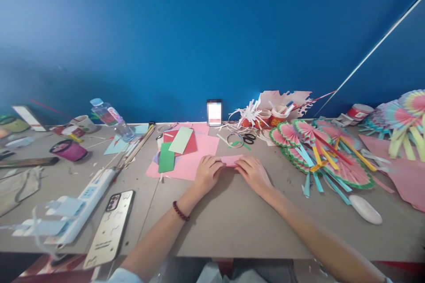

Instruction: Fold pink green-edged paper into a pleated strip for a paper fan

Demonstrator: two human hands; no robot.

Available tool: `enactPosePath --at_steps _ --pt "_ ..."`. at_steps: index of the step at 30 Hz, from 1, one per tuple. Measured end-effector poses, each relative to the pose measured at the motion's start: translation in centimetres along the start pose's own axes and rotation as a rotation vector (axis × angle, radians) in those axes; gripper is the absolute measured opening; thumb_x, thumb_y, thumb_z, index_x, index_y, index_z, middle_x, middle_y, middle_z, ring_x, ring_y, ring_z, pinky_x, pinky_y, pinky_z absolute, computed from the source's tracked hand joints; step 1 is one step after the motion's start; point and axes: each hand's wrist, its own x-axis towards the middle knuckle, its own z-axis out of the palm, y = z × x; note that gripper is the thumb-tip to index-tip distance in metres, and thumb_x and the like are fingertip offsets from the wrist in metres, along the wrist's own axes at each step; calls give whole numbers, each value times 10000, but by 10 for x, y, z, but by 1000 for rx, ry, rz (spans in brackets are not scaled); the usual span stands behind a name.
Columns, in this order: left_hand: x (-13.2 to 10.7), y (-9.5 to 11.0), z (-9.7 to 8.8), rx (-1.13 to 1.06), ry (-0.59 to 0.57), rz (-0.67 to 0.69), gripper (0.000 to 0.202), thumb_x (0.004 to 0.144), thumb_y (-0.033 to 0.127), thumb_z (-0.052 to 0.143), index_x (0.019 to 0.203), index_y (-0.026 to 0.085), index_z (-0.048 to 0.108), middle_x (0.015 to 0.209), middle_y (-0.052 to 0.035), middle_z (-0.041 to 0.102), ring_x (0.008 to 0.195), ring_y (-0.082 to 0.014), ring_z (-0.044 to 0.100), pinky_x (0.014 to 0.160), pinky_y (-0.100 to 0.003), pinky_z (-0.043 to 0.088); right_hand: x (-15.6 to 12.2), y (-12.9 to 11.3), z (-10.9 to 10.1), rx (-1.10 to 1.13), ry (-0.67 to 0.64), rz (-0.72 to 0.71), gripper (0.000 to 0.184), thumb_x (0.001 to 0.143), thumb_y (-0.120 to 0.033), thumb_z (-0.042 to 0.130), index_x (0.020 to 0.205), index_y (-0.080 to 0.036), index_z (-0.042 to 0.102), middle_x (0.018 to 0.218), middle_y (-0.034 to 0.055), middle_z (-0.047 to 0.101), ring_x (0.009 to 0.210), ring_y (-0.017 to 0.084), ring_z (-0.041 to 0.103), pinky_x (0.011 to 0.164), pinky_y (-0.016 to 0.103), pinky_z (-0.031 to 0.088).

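Between my two hands lies a narrow pink paper strip (231, 159), low over the table. My left hand (209, 171) has its fingers closed on the strip's left end; a beaded bracelet circles that wrist. At the right end, my right hand (254, 173) pinches the same paper, fingertips pressed together. Whether the strip is folded over underneath is hidden by my fingers. Left of my hands, pink sheets (209, 145) lie flat, with a red card (191, 145), a pale green card (181, 140) and a dark green card (166, 157) on top.
Pleated paper fans (345, 172) and a white oval object (365, 209) lie to the right. Behind are black scissors (249, 139), a tape ring (235, 140), paper cups (278, 117) and a propped screen (214, 112). A phone (111, 225), power strip (88, 201) and tilted bottle (113, 119) stand left.
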Motion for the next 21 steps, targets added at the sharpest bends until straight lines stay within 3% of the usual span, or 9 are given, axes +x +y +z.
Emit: enactPosePath --at_steps 13,17,21 --pt "0 -1 -1 -36 -26 -36 177 951 187 459 913 200 631 854 -19 643 818 -145 565 746 -306 426 2 1 -2 43 46 5 235 942 -219 475 845 -196 688 813 52 690 809 190 606 730 324 464" --pt "0 2 -1 64 -79 -27 147 937 176 472 911 200 615 859 -19 640 838 -157 556 776 -318 420 3 0 -5 31 47 -22 233 939 -188 472 831 -196 677 776 40 680 784 185 593 715 314 450" --pt "0 9 3 233 -94 68 102 918 167 501 911 185 601 912 -38 639 883 -185 544 826 -349 406 3 -6 -7 -9 27 -73 271 951 -165 438 817 -183 673 777 52 677 800 184 582 740 316 428"
